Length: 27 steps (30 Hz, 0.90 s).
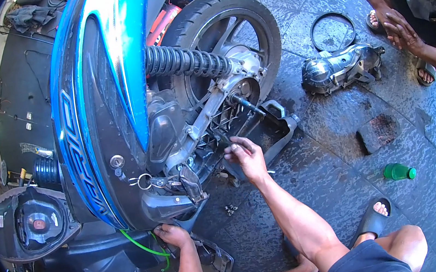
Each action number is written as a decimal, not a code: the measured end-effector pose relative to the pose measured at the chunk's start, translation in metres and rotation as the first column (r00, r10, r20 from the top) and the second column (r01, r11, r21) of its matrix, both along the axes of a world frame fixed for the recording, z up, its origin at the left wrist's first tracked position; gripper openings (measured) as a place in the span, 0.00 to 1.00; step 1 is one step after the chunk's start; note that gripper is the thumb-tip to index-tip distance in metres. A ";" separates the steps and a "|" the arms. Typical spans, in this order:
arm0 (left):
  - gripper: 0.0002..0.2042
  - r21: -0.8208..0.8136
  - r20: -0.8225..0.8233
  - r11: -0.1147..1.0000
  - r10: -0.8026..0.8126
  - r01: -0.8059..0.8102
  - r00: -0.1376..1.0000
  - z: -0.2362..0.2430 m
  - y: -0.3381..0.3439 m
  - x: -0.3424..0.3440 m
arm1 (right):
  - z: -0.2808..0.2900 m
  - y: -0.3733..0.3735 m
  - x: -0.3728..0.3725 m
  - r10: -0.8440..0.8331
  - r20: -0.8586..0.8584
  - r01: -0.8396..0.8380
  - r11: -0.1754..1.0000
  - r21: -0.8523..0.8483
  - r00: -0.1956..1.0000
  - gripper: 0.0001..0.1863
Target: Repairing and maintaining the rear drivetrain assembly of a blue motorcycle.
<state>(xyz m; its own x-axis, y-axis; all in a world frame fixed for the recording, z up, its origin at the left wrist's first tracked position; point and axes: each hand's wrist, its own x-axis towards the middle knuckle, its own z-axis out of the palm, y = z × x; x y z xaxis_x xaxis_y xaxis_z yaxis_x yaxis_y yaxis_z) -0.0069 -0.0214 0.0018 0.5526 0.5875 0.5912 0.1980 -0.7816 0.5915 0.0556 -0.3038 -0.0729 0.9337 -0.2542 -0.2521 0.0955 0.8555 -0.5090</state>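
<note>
A blue and black scooter (121,49) fills the left and middle, its rear wheel (265,36) and black coil shock absorber (186,63) exposed. Below the wheel, the grey drive case (179,155) is uncovered and a shaft (250,105) sticks out of it. My right hand (245,157) is by the uncovered case, fingers curled together near a dark part; what they hold is not clear. Under the scooter's body edge, my left hand (171,234) is closed, its fingertips partly hidden. A bright green hose (144,245) runs beside it.
A removed metal crankcase cover (341,69) and a black belt (330,14) lie on the wet floor, near another person's joined hands (402,32). A dark block (378,134) and green bottle (399,171) are at right. Small bolts (231,209) lie near my right forearm.
</note>
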 end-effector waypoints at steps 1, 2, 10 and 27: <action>0.20 -0.028 -0.025 0.999 0.015 -0.016 1.000 0.000 0.000 0.000 | 0.000 -0.003 0.007 0.047 0.023 -0.045 0.996 -0.073 0.999 0.18; 0.21 -0.053 -0.044 0.998 0.030 -0.032 0.999 0.002 0.000 0.002 | 0.000 -0.003 0.014 0.096 0.049 -0.088 0.986 -0.144 0.994 0.19; 0.20 0.016 0.014 0.999 0.044 -0.044 0.999 -0.003 0.014 0.000 | 0.039 0.013 0.004 -0.079 -0.160 -0.076 0.622 -0.779 0.984 0.13; 0.18 0.051 0.054 0.999 -0.001 -0.002 0.999 0.000 0.005 0.000 | -0.032 -0.108 0.014 -0.077 -0.465 -0.354 0.546 -0.760 0.882 0.16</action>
